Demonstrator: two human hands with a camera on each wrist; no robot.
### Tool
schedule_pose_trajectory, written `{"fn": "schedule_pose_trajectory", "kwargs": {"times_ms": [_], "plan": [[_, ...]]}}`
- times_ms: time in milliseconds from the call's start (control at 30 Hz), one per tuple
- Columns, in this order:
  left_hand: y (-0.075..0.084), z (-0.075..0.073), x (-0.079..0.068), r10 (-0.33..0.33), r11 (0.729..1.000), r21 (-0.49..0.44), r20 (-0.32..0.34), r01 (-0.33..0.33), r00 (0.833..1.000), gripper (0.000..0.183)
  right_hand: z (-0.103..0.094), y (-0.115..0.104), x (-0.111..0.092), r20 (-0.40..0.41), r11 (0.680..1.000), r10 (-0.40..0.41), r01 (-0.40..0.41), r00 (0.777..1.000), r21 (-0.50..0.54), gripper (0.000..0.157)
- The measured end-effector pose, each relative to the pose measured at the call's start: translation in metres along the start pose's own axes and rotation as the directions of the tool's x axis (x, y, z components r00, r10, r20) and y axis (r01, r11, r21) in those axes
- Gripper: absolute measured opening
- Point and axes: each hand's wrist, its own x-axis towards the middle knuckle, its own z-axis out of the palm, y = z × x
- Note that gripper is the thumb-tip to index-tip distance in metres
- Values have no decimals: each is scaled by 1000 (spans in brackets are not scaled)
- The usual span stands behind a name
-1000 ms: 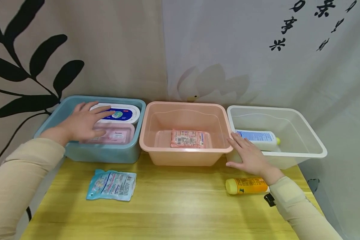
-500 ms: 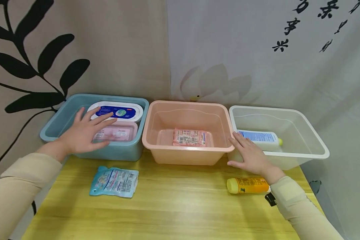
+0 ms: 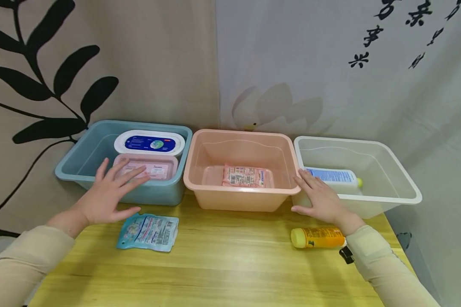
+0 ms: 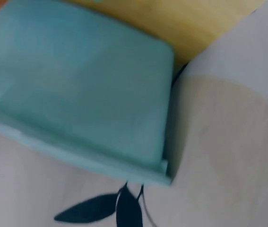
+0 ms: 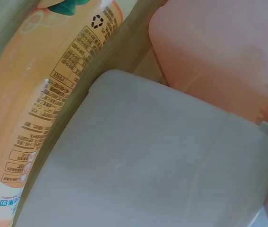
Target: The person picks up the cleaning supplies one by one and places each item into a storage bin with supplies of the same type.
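In the head view my left hand (image 3: pixel 105 198), fingers spread, hovers before the blue bin (image 3: pixel 67 172), holding nothing. Inside that bin lie a white oval-lidded pack (image 3: pixel 130 144) with a dark blue label and a pink box (image 3: pixel 170 167). A light blue pouch (image 3: pixel 150 233) lies on the table just right of the left thumb. My right hand (image 3: pixel 322 200) rests its straight fingers at the near left rim of the white bin (image 3: pixel 399 199). Within that bin is a white bottle (image 3: pixel 336 185) with a blue label. An orange bottle (image 3: pixel 322 237) lies beneath the right wrist.
Between the two stands a peach bin (image 3: pixel 234 202) with a pink packet (image 3: pixel 243 176) in it. All the bins line up along the back of the wooden table (image 3: pixel 230 260), against a printed curtain (image 3: pixel 161 64).
My left hand has drawn back from over the blue bin toward the table's front, uncovering more of the white pack. The right hand keeps its place.
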Motion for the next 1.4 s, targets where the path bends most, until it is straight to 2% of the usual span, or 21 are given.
{"fn": "schedule_pose_trajectory", "kwargs": {"times_ms": [133,300,533,733,1000,1400], "plan": [[11,12,-13,72,997,-3,-37,-73,997,70,1,0,-1,2,1000,8,-8,1000,-2,91],[22,25,-27,102,995,-16,-10,-102,995,70,1,0,-2,6,1000,16,-16,1000,-4,91],[31,44,-46,102,994,-45,57,-99,993,69,2,0,-2,9,1000,12,-12,1000,-3,91],[32,59,-57,91,995,-54,99,-86,991,70,2,-1,-2,-9,1000,4,-4,1000,3,89],[32,76,-64,97,994,-68,121,-90,988,84,2,0,-2,-29,1000,-2,2,1000,-3,89],[36,108,-79,73,990,-133,156,-52,985,85,2,0,-2,-24,1000,-7,7,1000,-11,90]]}}
